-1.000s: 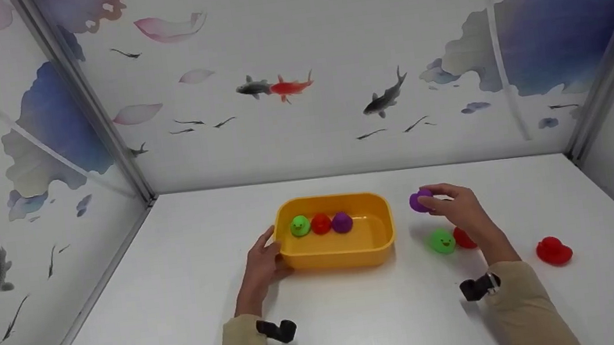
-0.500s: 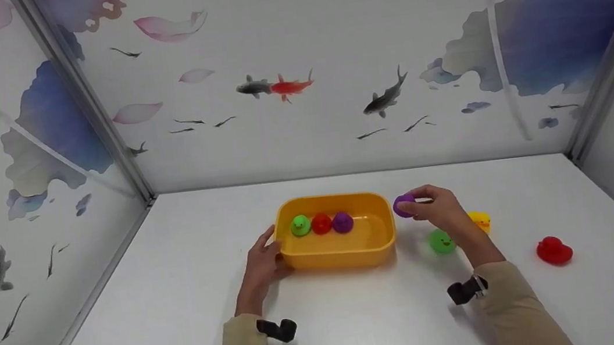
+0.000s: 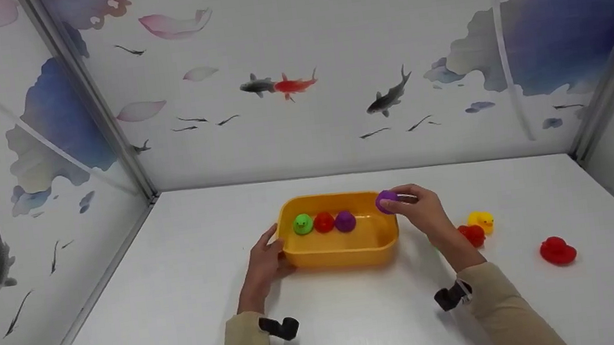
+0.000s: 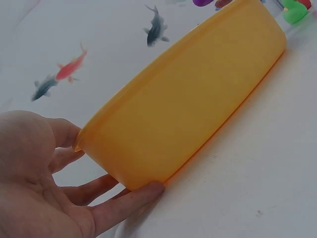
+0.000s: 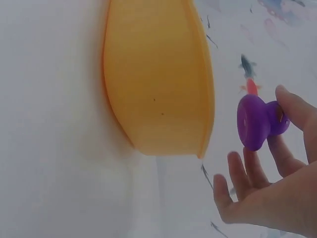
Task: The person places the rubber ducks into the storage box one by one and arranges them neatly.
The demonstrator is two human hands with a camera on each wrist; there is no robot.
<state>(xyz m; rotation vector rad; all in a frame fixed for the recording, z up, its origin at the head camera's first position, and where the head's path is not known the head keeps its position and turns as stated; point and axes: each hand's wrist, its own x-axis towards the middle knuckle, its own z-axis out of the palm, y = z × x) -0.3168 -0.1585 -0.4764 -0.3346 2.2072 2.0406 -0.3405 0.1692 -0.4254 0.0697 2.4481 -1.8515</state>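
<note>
At its left end the yellow plastic box (image 3: 341,258) meets my left hand (image 3: 262,263), whose fairly straight fingers rest against the end wall and rim. In the left wrist view one fingertip of that hand (image 4: 54,183) lies low along the box's side. A purple toy duck (image 3: 387,202) is pinched between thumb and fingers of my right hand (image 3: 421,209), over the box's right rim. The right wrist view shows the duck (image 5: 255,121) held by its head, base toward the box, other fingers spread. Inside sit green (image 3: 303,224), red (image 3: 324,222) and purple (image 3: 345,221) ducks.
Right of the box a red duck (image 3: 473,236) and a yellow duck (image 3: 482,222) stand close together, partly behind my right forearm. A green duck (image 4: 295,11) shows in the left wrist view. Another red duck (image 3: 557,251) lies farther right. Printed white walls enclose the table.
My right hand has carried the purple duck leftward, from beside the box to over its right rim. The yellow duck has come into view from behind the arm. My left hand stays at the box.
</note>
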